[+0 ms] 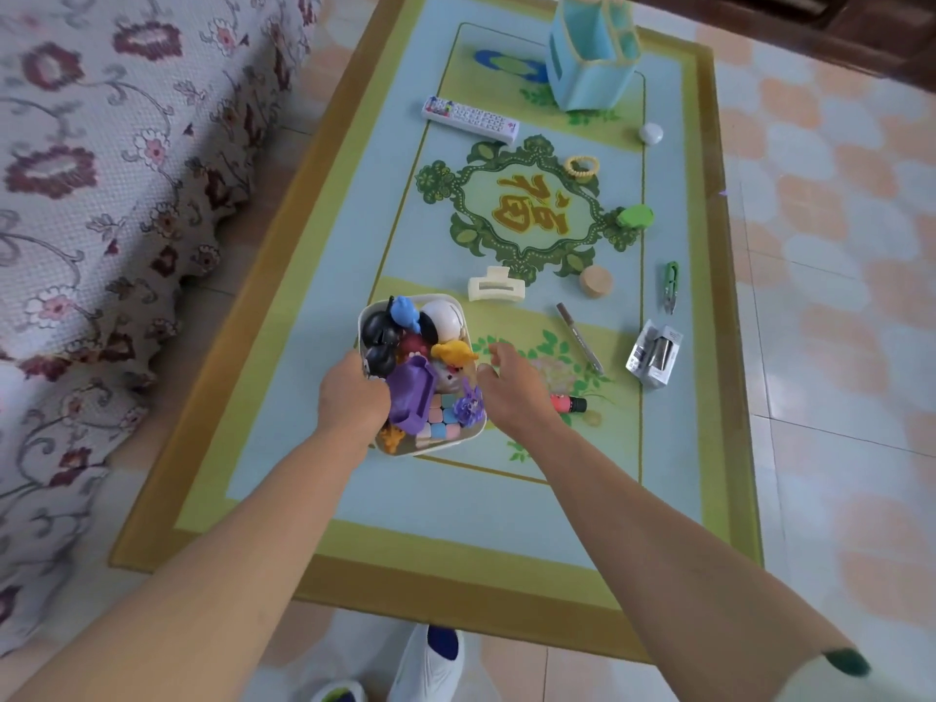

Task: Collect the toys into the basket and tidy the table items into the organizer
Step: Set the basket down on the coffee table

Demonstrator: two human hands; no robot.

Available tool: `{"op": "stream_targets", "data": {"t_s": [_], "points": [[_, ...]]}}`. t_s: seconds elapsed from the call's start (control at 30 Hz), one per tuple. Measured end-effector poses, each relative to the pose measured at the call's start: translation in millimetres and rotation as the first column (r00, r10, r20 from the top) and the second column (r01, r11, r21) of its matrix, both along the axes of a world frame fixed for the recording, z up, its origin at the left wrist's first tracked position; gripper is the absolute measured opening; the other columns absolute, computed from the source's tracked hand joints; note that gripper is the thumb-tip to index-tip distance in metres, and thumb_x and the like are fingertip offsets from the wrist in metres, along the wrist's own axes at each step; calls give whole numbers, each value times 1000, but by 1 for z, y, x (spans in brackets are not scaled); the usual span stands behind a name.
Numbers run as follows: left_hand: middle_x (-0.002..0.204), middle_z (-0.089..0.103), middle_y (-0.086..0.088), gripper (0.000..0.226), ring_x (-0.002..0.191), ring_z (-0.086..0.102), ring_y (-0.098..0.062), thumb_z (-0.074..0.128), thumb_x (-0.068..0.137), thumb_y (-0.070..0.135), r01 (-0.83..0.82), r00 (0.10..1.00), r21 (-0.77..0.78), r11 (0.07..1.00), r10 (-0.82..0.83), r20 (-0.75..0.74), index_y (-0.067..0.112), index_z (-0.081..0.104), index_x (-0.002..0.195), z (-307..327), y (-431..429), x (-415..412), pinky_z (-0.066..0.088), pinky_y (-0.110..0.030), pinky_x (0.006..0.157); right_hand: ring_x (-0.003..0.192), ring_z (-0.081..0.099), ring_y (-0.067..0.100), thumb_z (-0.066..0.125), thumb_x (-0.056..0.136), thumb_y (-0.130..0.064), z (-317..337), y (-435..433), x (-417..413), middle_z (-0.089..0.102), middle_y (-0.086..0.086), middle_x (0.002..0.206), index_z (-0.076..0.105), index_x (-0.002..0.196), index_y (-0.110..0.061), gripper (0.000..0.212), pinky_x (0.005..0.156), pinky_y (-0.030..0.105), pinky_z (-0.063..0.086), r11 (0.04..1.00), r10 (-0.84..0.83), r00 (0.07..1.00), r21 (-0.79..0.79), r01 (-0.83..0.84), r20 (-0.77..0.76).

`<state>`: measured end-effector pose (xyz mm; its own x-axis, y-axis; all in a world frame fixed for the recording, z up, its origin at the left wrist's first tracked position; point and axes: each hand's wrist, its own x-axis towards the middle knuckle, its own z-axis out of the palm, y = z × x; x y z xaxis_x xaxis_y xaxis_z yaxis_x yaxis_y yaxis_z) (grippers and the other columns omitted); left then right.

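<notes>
Basket (445, 444) sits on the table mat (456, 504), crammed with toys (413, 397), a purple one on top. Left hand (354, 392) grips the basket's left rim, its fingers curled over the edge and hidden among the toys. Right hand (511, 385) hovers just beside the basket's right rim, fingers loosely bent and pinching nothing; whether it touches the rim, I cannot tell. Just beyond the basket lies a cream hair clip (496, 287). Right of the basket: a pen (580, 339), a red tube (572, 404), a silver packet (654, 353). Far beyond the basket stands the blue organizer (592, 63), upright, with a white remote (471, 119) nearer the basket.
</notes>
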<state>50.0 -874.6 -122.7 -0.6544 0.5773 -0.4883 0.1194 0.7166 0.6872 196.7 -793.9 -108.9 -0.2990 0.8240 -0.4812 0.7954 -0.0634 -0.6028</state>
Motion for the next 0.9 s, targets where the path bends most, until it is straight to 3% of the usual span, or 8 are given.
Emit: {"op": "stream_targets", "data": {"t_s": [0.13, 0.23, 0.3, 0.37, 0.47, 0.7, 0.8, 0.9], "points": [[102, 61, -22, 23, 96, 56, -41, 44, 80, -5, 163, 979, 104, 981, -148, -143, 1, 57, 99, 50, -9, 20, 45, -39, 77, 118, 51, 20, 41, 99, -21, 31, -18, 19, 50, 7, 141, 40, 140, -11, 42, 90, 29, 37, 996, -78, 995, 40, 81, -69], [80, 61, -15, 23, 79, 58, -34, 40, 81, -7, 272, 959, 204, 941, -246, -144, 8, 58, 80, 88, -22, 46, 46, -34, 62, 107, 52, 15, 42, 99, -20, 56, -36, 39, 54, 4, 135, 48, 134, -12, 37, 81, 24, 37, 990, -119, 986, 67, 127, -115], [76, 62, -14, 27, 75, 58, -31, 41, 81, -7, 326, 945, 250, 912, -305, -120, 14, 56, 74, 112, -31, 67, 51, -33, 64, 99, 54, 16, 42, 98, -19, 77, -49, 56, 59, 4, 125, 54, 128, -13, 32, 76, 23, 38, 987, -144, 979, 55, 154, -144], [91, 66, -13, 31, 85, 61, -27, 43, 84, -5, 382, 924, 277, 882, -371, -93, 17, 63, 90, 136, -36, 89, 53, -43, 82, 85, 54, 15, 45, 97, -18, 102, -62, 77, 64, 3, 110, 59, 118, -12, 26, 68, 24, 39, 983, -159, 974, 66, 172, -163], [109, 71, -5, 38, 99, 66, -19, 47, 90, -1, 463, 885, 308, 831, -450, -116, 11, 65, 122, 164, -36, 122, 52, -33, 88, 71, 50, 17, 48, 96, -18, 138, -73, 112, 64, 4, 90, 63, 103, -11, 18, 62, 29, 39, 975, -189, 968, 87, 205, -164], [88, 76, -8, 29, 76, 70, -21, 52, 92, 7, 563, 826, 360, 744, -522, -214, 9, 70, 115, 220, 1, 218, 57, -38, 78, 87, 64, 30, 52, 93, -13, 204, -52, 215, 69, 9, 89, 68, 97, -10, 16, 80, 40, 50, 956, -236, 950, 127, 265, -203], [83, 74, -9, 27, 75, 70, -21, 54, 92, 9, 563, 826, 374, 738, -520, -217, 7, 70, 113, 231, 30, 273, 58, -42, 76, 84, 65, 34, 52, 91, -11, 219, -22, 273, 70, 17, 88, 67, 89, -5, 16, 78, 44, 51, 954, -232, 942, 133, 270, -244], [76, 71, -5, 25, 61, 62, -12, 56, 92, 11, 537, 844, 357, 764, -485, -230, 6, 71, 111, 238, 60, 329, 58, -40, 74, 69, 63, 20, 50, 90, -9, 232, 16, 332, 70, 12, 82, 66, 81, -6, 19, 66, 34, 50, 961, -202, 945, 135, 243, -258]]}}
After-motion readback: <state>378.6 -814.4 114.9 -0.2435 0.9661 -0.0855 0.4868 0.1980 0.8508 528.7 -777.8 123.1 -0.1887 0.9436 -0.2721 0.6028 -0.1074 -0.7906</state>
